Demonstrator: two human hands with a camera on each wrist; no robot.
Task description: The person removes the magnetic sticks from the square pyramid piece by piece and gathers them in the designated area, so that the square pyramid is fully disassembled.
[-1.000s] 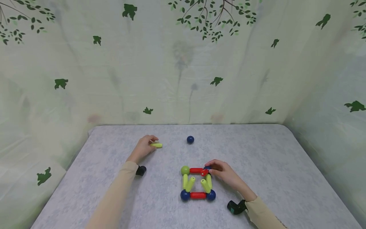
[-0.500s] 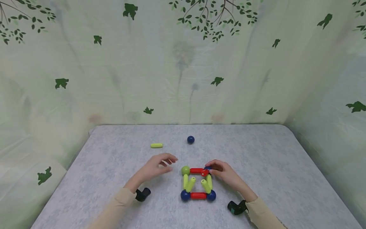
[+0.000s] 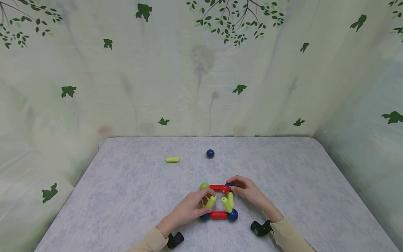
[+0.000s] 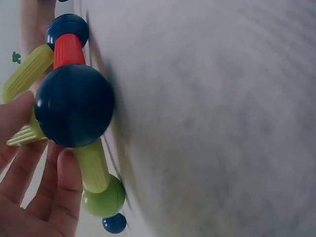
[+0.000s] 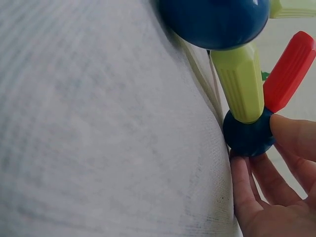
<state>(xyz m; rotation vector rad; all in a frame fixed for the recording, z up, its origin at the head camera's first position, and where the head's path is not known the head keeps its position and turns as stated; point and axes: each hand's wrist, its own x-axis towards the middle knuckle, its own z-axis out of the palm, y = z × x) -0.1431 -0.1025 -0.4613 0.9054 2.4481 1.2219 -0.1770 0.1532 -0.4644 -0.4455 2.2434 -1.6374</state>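
A square frame of magnetic sticks and balls lies on the table. My left hand (image 3: 190,206) is at its left side, thumb and fingers around the near-left blue ball (image 4: 74,106), by the raised yellow-green stick (image 3: 211,202). My right hand (image 3: 250,192) pinches the far-right blue ball (image 5: 248,132), from which a red stick (image 5: 290,71) sticks up. Another yellow-green stick (image 3: 226,204) rises from the near-right blue ball (image 3: 232,215). Partly hidden behind my left fingers is a green ball (image 3: 204,186). Red sticks, like the near one (image 3: 218,215), join the corners.
A loose yellow-green stick (image 3: 172,160) lies farther back on the grey table (image 3: 267,157), left of a loose blue ball (image 3: 210,153). Behind the table hangs a leaf-patterned cloth (image 3: 176,77). A black wrist device (image 3: 261,228) sits below my right wrist.
My left hand has let go of the yellow-green stick at the back and come forward and right to the frame's left side. My right hand stays on its ball.
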